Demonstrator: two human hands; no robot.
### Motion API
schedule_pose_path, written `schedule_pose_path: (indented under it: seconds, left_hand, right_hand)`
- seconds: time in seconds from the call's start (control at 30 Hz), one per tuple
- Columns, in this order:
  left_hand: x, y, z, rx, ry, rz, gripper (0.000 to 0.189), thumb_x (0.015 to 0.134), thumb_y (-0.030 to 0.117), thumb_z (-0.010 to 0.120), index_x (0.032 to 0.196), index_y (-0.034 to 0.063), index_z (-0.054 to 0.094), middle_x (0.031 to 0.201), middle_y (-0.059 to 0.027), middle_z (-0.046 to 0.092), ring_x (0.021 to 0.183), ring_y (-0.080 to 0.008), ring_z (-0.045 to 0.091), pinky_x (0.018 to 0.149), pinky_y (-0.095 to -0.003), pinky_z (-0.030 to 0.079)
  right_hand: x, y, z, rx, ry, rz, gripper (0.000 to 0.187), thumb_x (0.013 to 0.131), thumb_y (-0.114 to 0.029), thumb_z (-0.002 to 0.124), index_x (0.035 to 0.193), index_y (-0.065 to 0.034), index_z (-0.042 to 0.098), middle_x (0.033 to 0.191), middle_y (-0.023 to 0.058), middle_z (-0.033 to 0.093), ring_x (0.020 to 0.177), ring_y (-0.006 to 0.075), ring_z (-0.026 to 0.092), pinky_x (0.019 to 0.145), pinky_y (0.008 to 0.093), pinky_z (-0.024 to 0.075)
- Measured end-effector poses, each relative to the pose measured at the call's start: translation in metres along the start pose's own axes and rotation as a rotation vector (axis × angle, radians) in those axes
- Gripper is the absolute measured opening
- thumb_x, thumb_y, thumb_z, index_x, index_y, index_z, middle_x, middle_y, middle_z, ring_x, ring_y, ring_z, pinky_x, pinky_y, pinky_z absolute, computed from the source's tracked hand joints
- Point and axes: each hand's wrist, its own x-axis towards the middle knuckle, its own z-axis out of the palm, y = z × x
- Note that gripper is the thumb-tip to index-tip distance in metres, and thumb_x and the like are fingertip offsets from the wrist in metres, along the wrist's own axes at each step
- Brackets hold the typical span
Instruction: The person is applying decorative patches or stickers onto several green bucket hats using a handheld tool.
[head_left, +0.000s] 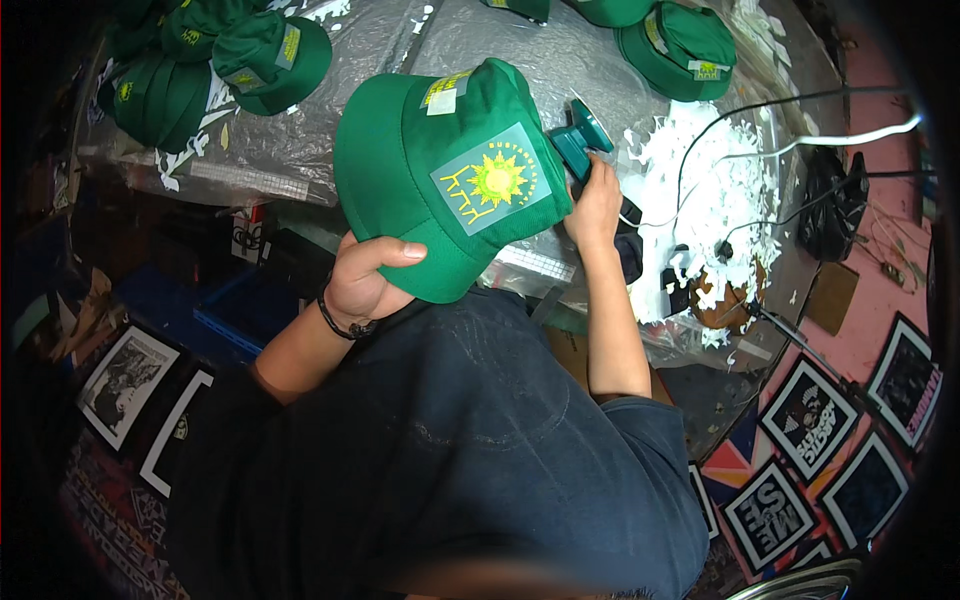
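Observation:
My left hand (371, 277) pinches the brim of a green fabric cap (420, 165), thumb on top. The cap bears a yellow sun emblem on a translucent film patch (491, 180), with a second patch of yellow print and a whitish piece higher up. My right hand (598, 199) is at the cap's far right side, its fingers at a dark teal tool (574, 150) with a flat plate, perhaps a small iron. The cap hides part of that hand and tool, so its grip is unclear.
More green caps (270, 64) lie at the upper left, others (679, 52) at the upper right. White scraps (697, 187) cover the plastic-covered table's right side, crossed by a white cable (847, 139) and black cables. Framed pictures (810, 420) stand at lower right.

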Motion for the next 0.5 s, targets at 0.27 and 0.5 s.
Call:
schedule_pose_path:
  seconds: [0.27,0.5]
  left_hand:
    - [0.004,0.006,-0.005,-0.042,0.071,0.036,0.060,0.080,-0.004,0.048,0.139,-0.0063,0.041,0.137,-0.0204,0.052,0.128,-0.0345,0.052,0.108,-0.0487,0.042]
    - [0.011,0.008,-0.018,0.019,0.035,0.061,0.060,0.079,-0.004,0.048,0.139,-0.0062,0.042,0.137,-0.0199,0.053,0.127,-0.0334,0.053,0.107,-0.0476,0.042]
  right_hand:
    - [0.017,0.007,0.016,-0.019,0.000,0.031,0.042,0.084,-0.021,0.069,0.120,-0.0014,0.057,0.110,0.0193,0.061,0.102,0.0395,0.058,0.089,0.0462,0.0465]
    - [-0.009,-0.057,-0.093,0.939,0.051,0.452,0.045,0.086,-0.017,0.075,0.121,-0.0030,0.050,0.090,0.0050,0.060,0.078,0.0151,0.057,0.075,0.0309,0.0480]
